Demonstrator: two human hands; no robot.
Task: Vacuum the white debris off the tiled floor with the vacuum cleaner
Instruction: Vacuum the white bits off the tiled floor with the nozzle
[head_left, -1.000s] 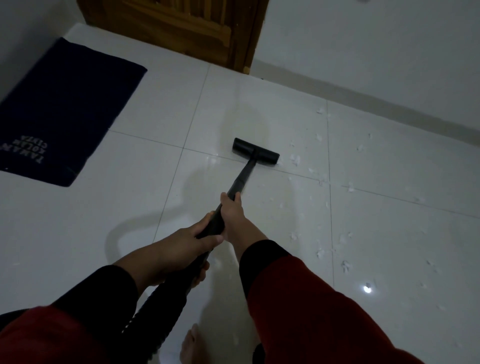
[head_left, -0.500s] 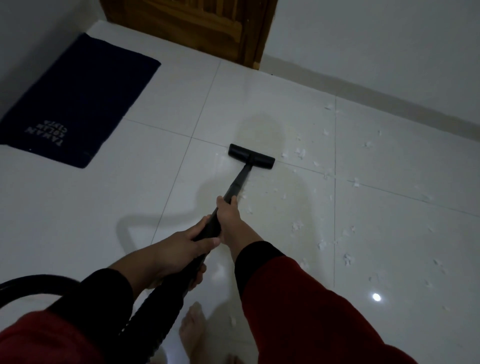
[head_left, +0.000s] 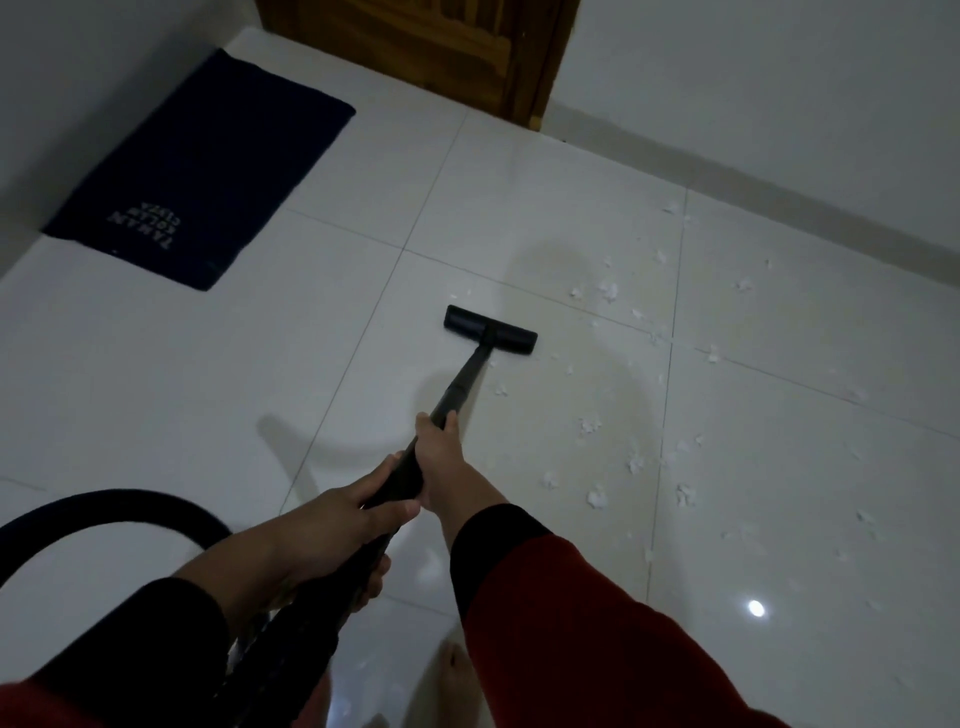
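From the head view, the left hand (head_left: 332, 525) and the right hand (head_left: 441, 457) both have their fingers wrapped tight around the vacuum wand (head_left: 462, 379), and the floor nozzle (head_left: 490, 330) rests flat on the tiled floor (head_left: 156, 389). The white debris (head_left: 597, 496) lies scattered to the right of the nozzle, so I judge the sweeping is only partly done and the next stroke should go rightward over these scraps.

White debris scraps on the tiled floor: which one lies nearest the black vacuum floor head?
The small white scrap just right of the black wand, directly behind the black floor head. The other scraps lie farther right.

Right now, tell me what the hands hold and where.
Both grip the vacuum wand: right hand midway along the tube, left hand behind it near the hose end.
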